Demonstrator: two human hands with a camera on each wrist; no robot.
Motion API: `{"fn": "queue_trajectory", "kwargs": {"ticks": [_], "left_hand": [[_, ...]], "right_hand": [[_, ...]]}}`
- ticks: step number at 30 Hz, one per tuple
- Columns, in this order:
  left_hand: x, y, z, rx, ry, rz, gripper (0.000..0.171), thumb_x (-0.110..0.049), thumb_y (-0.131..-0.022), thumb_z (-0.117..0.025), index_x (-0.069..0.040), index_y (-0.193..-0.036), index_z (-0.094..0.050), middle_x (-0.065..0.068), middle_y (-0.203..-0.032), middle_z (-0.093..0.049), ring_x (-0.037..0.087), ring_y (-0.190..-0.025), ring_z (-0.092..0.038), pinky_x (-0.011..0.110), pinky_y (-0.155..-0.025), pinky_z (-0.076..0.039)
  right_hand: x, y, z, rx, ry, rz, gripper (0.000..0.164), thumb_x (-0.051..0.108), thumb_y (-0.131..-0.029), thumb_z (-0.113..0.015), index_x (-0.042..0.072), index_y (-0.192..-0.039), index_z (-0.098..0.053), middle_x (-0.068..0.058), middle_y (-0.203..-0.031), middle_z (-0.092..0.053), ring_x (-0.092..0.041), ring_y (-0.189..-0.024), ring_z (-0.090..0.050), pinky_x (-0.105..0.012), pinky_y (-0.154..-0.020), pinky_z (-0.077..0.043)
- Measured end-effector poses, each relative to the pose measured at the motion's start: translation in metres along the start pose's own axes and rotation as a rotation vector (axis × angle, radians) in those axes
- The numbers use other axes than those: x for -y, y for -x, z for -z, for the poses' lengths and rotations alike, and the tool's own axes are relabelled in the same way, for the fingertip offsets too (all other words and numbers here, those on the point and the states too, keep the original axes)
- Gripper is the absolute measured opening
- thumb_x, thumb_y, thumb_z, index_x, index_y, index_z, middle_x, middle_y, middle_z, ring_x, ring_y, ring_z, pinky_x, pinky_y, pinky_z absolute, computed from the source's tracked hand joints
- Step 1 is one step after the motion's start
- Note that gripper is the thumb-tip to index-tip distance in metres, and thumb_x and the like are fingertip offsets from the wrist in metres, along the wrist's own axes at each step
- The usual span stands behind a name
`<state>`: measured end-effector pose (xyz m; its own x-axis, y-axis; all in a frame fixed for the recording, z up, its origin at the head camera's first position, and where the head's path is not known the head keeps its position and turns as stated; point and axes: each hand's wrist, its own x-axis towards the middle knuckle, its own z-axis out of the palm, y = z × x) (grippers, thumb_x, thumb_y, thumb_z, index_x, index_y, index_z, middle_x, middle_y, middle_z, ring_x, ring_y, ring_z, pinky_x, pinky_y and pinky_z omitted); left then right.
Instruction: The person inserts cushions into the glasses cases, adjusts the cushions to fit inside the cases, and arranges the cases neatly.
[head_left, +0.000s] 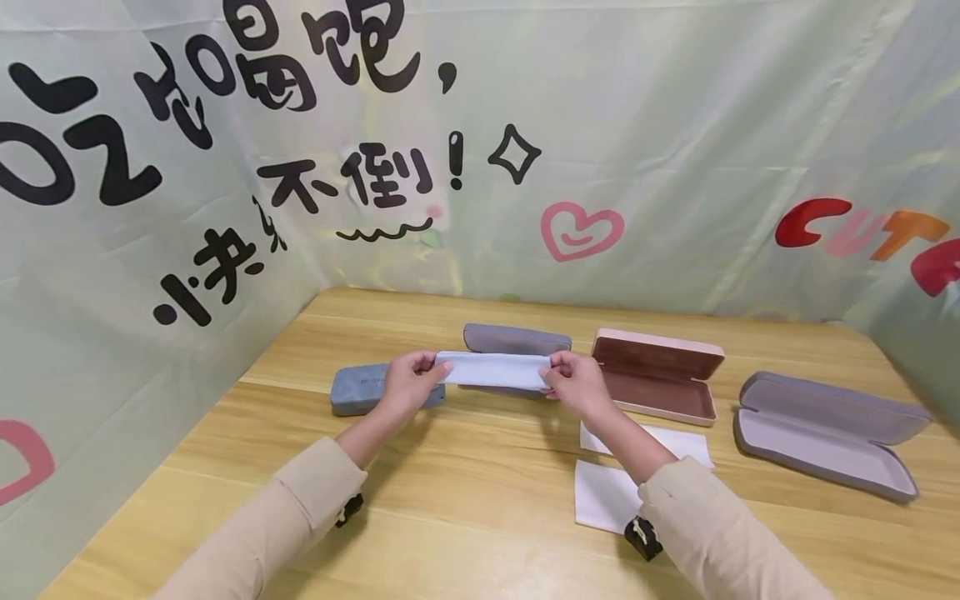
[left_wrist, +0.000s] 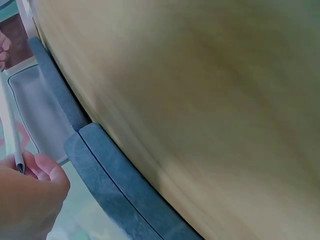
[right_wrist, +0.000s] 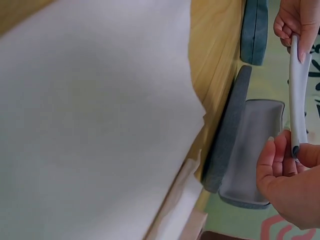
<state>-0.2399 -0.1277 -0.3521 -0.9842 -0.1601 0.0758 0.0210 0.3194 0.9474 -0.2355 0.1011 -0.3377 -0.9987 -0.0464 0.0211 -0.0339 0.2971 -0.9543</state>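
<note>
A folded white cloth point(head_left: 493, 372) is stretched level between my two hands, a narrow strip in the head view. My left hand point(head_left: 408, 383) pinches its left end between thumb and fingers. At the other end my right hand point(head_left: 581, 385) grips it the same way. Behind the cloth stands an open grey-blue glasses case point(head_left: 517, 339), its lower half mostly covered by the strip in the head view. The right wrist view shows its grey lining point(right_wrist: 255, 150). A blue glasses case point(head_left: 356, 390), closed, lies beside my left hand, which partly hides it.
An open pink glasses case point(head_left: 660, 404) with brown lining stands to the right. Farther right lies an open grey case point(head_left: 825, 454). Two white cloths, one nearer point(head_left: 603, 496) and one farther point(head_left: 686, 444), lie under my right forearm. Printed fabric hangs behind the wooden table point(head_left: 450, 542).
</note>
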Motion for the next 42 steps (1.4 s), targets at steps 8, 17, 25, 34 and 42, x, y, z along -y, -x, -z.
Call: {"fn": "queue_trajectory", "kwargs": {"ticks": [8, 17, 25, 34, 42], "left_hand": [[-0.005, -0.009, -0.012, 0.021, -0.067, -0.010, 0.021, -0.011, -0.085, -0.066, 0.005, -0.099, -0.066, 0.012, -0.089, -0.062, 0.013, -0.075, -0.055, 0.023, -0.067, -0.049], [-0.004, -0.021, -0.026, 0.026, -0.186, -0.093, 0.020, -0.005, -0.086, -0.062, 0.007, -0.101, -0.066, 0.020, -0.096, -0.066, 0.026, -0.088, -0.062, 0.029, -0.075, -0.053], [-0.005, -0.025, -0.036, -0.021, -0.275, -0.154, 0.012, -0.001, -0.085, -0.062, 0.007, -0.092, -0.069, 0.019, -0.091, -0.069, 0.024, -0.084, -0.064, 0.029, -0.073, -0.053], [0.069, -0.098, -0.066, -0.064, -0.387, -0.253, 0.006, -0.012, -0.082, -0.068, -0.009, -0.078, -0.072, 0.002, -0.072, -0.066, 0.013, -0.067, -0.058, 0.024, -0.060, -0.047], [-0.004, -0.043, -0.057, -0.040, -0.475, -0.100, 0.009, 0.000, -0.085, -0.060, 0.001, -0.083, -0.068, 0.012, -0.085, -0.067, 0.022, -0.081, -0.061, 0.033, -0.073, -0.051]], "right_hand": [[-0.011, -0.009, 0.008, -0.055, -0.030, -0.038, 0.011, -0.001, -0.088, -0.055, -0.011, -0.090, -0.053, -0.001, -0.067, -0.057, -0.006, -0.056, -0.059, -0.019, -0.055, -0.049], [-0.019, -0.015, 0.014, -0.078, -0.001, -0.097, 0.014, 0.003, -0.088, -0.058, -0.009, -0.093, -0.053, -0.001, -0.068, -0.056, -0.006, -0.055, -0.057, -0.021, -0.056, -0.049], [-0.023, -0.020, 0.015, -0.087, 0.093, -0.105, 0.013, 0.004, -0.089, -0.058, -0.008, -0.090, -0.054, -0.004, -0.068, -0.056, -0.007, -0.055, -0.055, -0.024, -0.054, -0.048], [-0.029, -0.027, 0.016, -0.108, 0.190, -0.116, 0.011, 0.004, -0.087, -0.059, -0.006, -0.085, -0.055, -0.005, -0.066, -0.056, -0.007, -0.054, -0.054, -0.021, -0.051, -0.045], [-0.028, -0.032, 0.015, -0.123, 0.274, -0.097, 0.011, 0.005, -0.084, -0.062, -0.005, -0.081, -0.059, -0.002, -0.063, -0.056, -0.007, -0.056, -0.054, -0.020, -0.051, -0.042]]}}
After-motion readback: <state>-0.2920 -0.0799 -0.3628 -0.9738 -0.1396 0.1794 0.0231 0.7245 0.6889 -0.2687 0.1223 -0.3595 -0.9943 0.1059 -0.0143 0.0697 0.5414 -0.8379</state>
